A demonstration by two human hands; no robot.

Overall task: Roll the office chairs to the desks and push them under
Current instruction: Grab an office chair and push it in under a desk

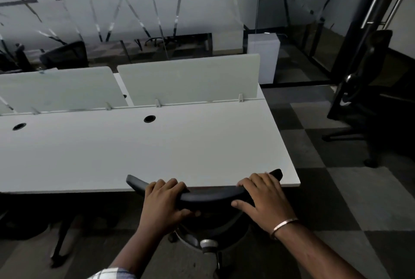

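1. At the near edge of the long white desk [139, 150], both forearms reach forward and down to the curved black top rail of an office chair's backrest [208, 195].
2. The left hand [164, 203] sits left of the rail's middle, fingers curled over the top and thumb wrapped beneath, grasping it.
3. The right hand [263, 198], with a thin metal bangle [283, 227] at the wrist, grasps the rail's right part, fingers hooked over the far side and thumb pressed along the near face.
4. The chair stands at the desk's right end, its backrest just at the desk edge; its seat is hidden.
5. A second black office chair [368, 99] stands well apart on the chequered carpet [336, 189], to the right.
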